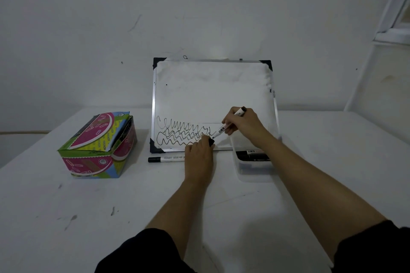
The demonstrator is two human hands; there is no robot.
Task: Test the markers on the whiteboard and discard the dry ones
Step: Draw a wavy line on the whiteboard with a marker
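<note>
The lower right corner of the whiteboard (213, 95) was hidden behind the right hand (241, 125) and forearm, so the frame could not be followed there. A clear tray (253, 170) stood just in front of that corner; its far part was covered by the right wrist, and the dark markers (253, 154) inside it were only partly visible, so I could not count them. The print on every marker was too small to read. Both sleeves were cut off at the bottom edge.

The right hand was raised in front of the board, fingers curled around a pen (229, 123) in a writing grip. The pen was tilted, its dark rear end up and to the right, its tip down and to the left, at the right end of the black scribbles (182, 134) in the lower left part of the board. Whether the tip touched the surface could not be told.

The left hand (198, 157) lay on the table (111, 206) at the bottom edge of the board, fingers bent around a small black cap (211, 142).

One more capped marker (165, 159) lay flat on the table just in front of the board, left of the left hand. A colourful box (97, 146) stood well apart on the left.
</note>
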